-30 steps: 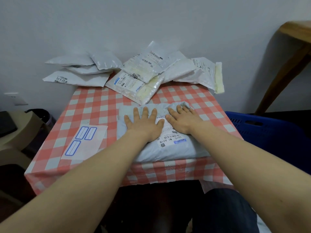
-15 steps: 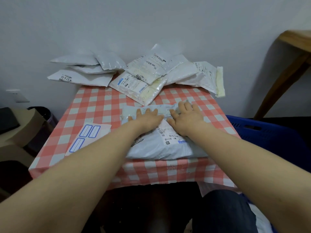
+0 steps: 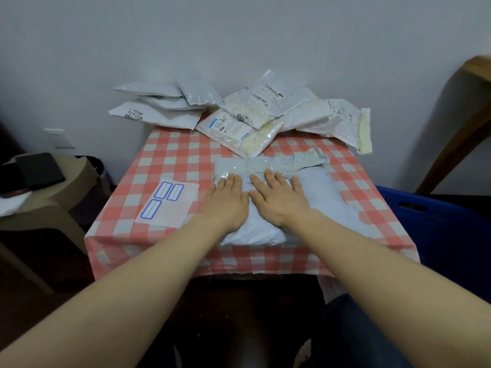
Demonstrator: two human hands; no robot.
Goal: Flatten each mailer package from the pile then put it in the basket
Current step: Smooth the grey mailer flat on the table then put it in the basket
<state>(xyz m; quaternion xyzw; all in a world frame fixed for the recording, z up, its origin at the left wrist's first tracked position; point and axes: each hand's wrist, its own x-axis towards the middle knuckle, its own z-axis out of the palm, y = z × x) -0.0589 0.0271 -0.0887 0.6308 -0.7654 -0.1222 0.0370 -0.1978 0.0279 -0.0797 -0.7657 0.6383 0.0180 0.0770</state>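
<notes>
With fingers straight and spread, the left hand (image 3: 225,201) and right hand (image 3: 279,200) press flat on the puffy pale-blue plastic mailer package (image 3: 316,197) near the red-checked tablecloth's (image 3: 164,166) front edge, where an uneven shove could slide it off, missing the blue plastic basket (image 3: 438,224).

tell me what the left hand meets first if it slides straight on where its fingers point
Likely the crumpled far flap of the grey-blue mailer under the left hand; past it, the pile's front clear package. Depth is unclear.
</notes>
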